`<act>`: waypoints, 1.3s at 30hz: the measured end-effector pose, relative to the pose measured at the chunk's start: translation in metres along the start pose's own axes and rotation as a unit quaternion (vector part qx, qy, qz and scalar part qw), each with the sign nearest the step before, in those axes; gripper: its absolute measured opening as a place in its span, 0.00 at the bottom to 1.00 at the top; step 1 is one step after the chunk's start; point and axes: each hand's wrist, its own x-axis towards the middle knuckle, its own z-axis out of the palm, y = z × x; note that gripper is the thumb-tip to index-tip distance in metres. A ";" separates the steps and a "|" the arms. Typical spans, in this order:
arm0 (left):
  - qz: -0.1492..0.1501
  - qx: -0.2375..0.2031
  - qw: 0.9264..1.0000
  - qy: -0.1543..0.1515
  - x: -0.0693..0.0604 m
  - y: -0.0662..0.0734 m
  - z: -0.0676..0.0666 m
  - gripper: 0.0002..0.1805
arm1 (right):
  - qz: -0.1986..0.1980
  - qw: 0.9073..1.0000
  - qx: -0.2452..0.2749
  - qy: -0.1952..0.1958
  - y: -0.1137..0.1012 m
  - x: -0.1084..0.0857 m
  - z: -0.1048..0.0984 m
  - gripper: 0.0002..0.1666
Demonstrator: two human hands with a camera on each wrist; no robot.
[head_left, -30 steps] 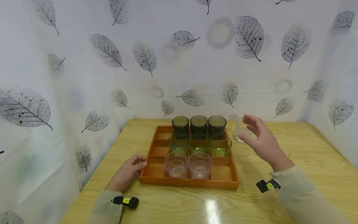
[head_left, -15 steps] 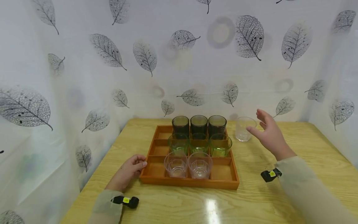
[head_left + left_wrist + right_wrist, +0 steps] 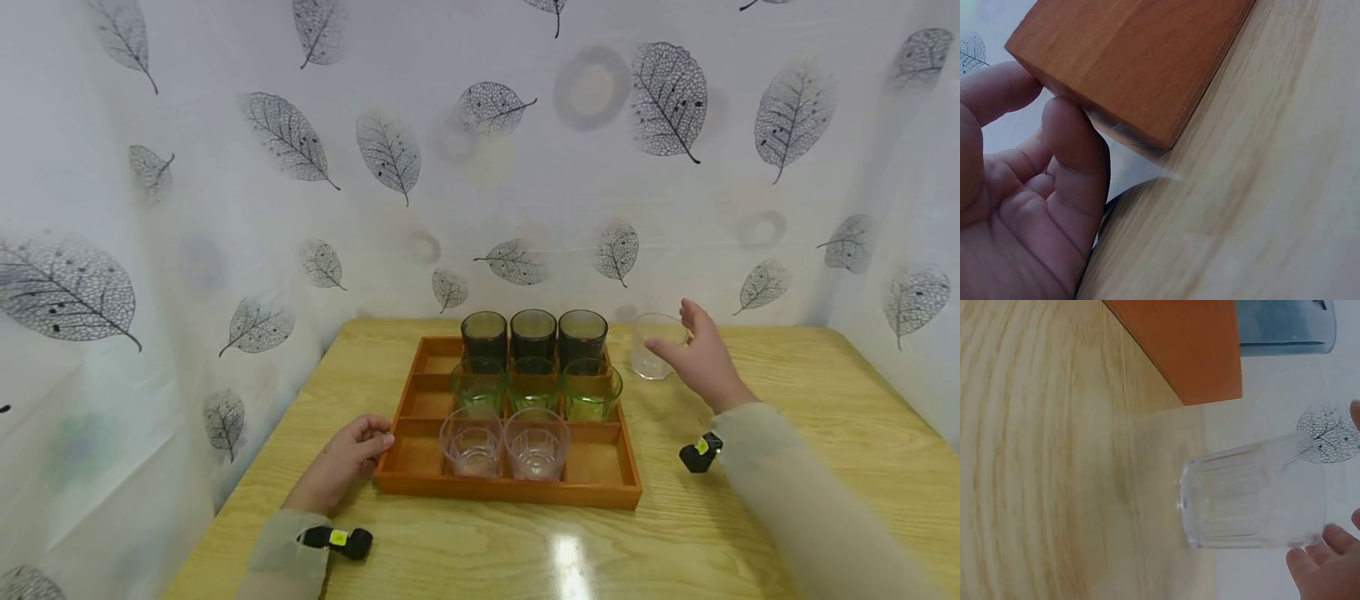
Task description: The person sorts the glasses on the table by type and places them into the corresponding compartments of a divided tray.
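Note:
A clear glass (image 3: 651,354) stands on the table beyond the tray's right side. My right hand (image 3: 701,358) reaches around it, thumb and fingers spread. In the right wrist view, fingertips (image 3: 1329,547) are beside the rim of the glass (image 3: 1247,494), while another fingertip shows at the frame's edge, apart from it. My left hand (image 3: 348,454) rests against the left side of an orange-brown wooden tray (image 3: 510,493). The left wrist view has its fingertips (image 3: 1072,125) touching the outside of the tray's corner (image 3: 1135,69). The tray's far side is hidden behind glasses.
Inside the divided tray stand three dark glasses (image 3: 533,337) at the back, three green glasses (image 3: 592,392) in the middle row and two clear pinkish glasses (image 3: 536,446) in front. A leaf-patterned curtain (image 3: 480,183) hangs behind the wooden table (image 3: 465,550).
My right hand first drew away to the right of the clear glass, then came back left toward it. Neither the left hand nor the tray has moved.

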 end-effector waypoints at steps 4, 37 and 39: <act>0.001 -0.001 1.000 -0.003 -0.001 -0.001 0.000 0.21 | 0.015 1.000 -0.012 0.011 0.008 0.006 0.008 0.64; 0.014 -0.001 1.000 -0.012 -0.003 -0.002 0.001 0.21 | 0.014 1.000 0.027 -0.006 -0.004 -0.016 0.017 0.62; 0.014 -0.001 1.000 -0.011 -0.003 -0.002 0.001 0.21 | 0.010 0.999 0.030 -0.015 -0.010 -0.021 0.015 0.61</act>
